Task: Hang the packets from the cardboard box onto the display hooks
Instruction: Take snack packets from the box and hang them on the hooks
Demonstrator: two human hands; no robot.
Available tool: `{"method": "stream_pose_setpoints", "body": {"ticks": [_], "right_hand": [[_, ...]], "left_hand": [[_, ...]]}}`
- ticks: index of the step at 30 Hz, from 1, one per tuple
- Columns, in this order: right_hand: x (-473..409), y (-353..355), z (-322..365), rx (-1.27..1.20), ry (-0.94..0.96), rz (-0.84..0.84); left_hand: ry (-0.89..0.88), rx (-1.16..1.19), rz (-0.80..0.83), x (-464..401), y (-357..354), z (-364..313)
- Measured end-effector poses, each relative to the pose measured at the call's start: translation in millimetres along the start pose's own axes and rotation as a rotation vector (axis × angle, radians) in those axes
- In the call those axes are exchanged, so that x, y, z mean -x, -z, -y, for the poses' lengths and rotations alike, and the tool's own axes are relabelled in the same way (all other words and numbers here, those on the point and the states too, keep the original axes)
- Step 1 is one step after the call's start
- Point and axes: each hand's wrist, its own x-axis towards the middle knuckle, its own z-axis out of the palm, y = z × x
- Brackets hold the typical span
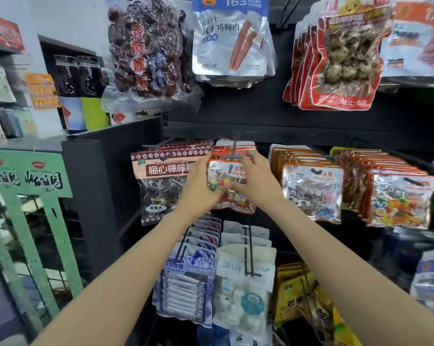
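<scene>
A clear candy packet with an orange-red top (227, 171) hangs at the front of a row of like packets on a black display hook (234, 148) in the middle rack. My left hand (198, 186) grips the packet's left edge. My right hand (254, 177) holds its right side, fingers reaching up to the top edge near the hook. The cardboard box is out of view.
Plum lollipop packets (161, 181) hang to the left, other candy packets (313, 191) to the right. Blue and white packets (241, 283) hang on hooks below my arms. Larger bags (233, 38) hang above. A green display stand (29, 176) is at the left.
</scene>
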Motion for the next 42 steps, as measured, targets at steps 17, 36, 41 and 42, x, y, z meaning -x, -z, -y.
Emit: {"method": "stream_pose_setpoints", "body": {"ticks": [17, 36, 41, 42], "right_hand": [[-86.0, 25.4, -4.9, -0.020, -0.257, 0.294], [-141.8, -1.6, -21.6, 0.119, -0.210, 0.450], [-134.6, 7.3, -18.0, -0.035, -0.230, 0.341], [-131.6, 10.9, -17.2, -0.085, -0.221, 0.283]], "left_hand": [[0.114, -0.784, 0.422, -147.0, -7.0, -20.4], [0.179, -0.810, 0.611, -174.3, -10.0, -0.2], [0.160, -0.740, 0.505, -170.9, -7.7, -9.8], [0.144, -0.722, 0.458, -167.2, -5.3, -12.6]]}}
